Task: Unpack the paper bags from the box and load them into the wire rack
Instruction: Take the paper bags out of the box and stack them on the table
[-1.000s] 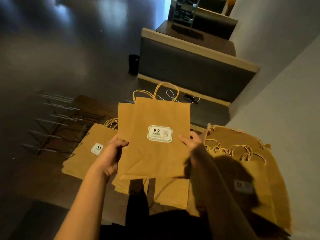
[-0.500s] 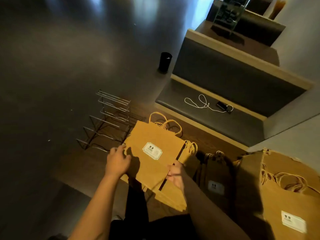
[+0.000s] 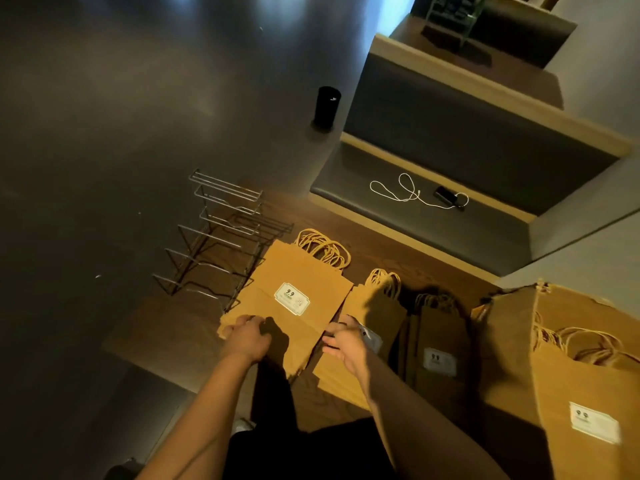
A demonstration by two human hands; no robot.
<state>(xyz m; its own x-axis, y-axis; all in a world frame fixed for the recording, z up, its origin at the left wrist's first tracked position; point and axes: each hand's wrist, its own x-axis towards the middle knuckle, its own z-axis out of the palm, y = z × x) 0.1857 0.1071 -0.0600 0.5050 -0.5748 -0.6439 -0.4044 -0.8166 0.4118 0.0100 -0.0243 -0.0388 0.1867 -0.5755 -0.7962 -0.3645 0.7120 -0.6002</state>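
A stack of flat brown paper bags with a white label lies on the wooden table, right of the empty wire rack. My left hand grips the stack's near left corner. My right hand rests on the stack's right edge with fingers spread. Two more bag piles lie further right. The cardboard box at the right edge holds more bags with twine handles.
A padded bench runs behind the table, with a white cable and a small black device on its seat. A black cylinder stands on the dark floor beyond. My dark-clothed lap is below the table edge.
The bags I held up in front of me have come down onto the left pile beside the rack. My view has swung left, and my right hand has slid along the stack's right edge.
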